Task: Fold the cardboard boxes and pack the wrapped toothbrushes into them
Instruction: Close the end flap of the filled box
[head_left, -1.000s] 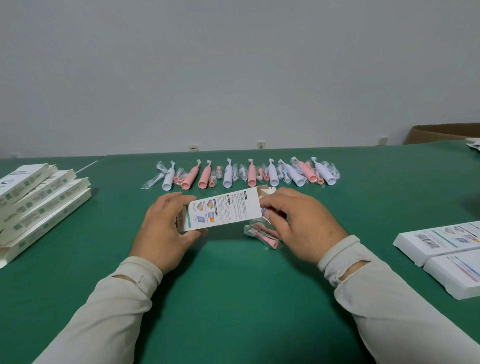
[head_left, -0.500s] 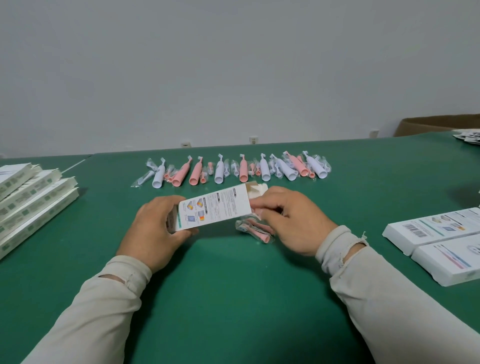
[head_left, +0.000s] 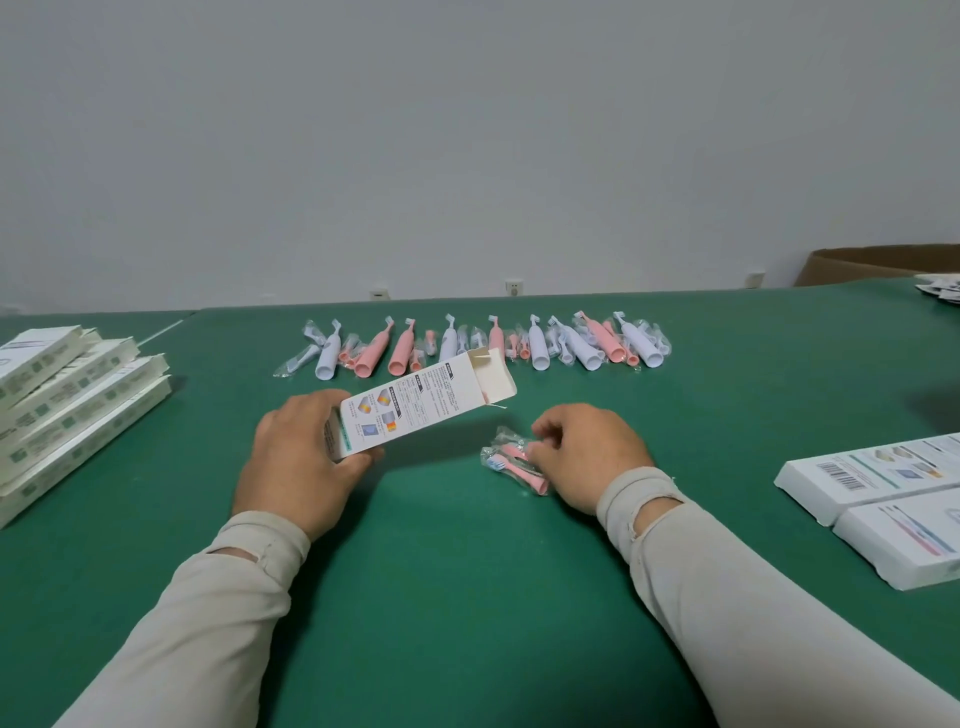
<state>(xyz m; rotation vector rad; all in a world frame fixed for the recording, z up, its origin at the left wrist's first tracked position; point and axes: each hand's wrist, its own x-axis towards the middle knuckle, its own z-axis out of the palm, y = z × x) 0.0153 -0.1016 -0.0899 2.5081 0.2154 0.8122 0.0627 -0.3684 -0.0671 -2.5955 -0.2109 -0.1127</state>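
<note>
R hand (head_left: 587, 454) off box (head_left: 426, 405) now

Print on the held box (head_left: 415, 410) and a barcode on the right-hand box (head_left: 852, 480) are too small to read.

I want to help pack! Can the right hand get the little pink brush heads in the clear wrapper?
Probably yes: the right hand already lies beside the wrapped pink brush heads, fingertips at the wrapper, nothing between.

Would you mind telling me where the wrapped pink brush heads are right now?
Head view, right of centre: the brush heads lie on the green table at the right hand, below the open box.
</note>
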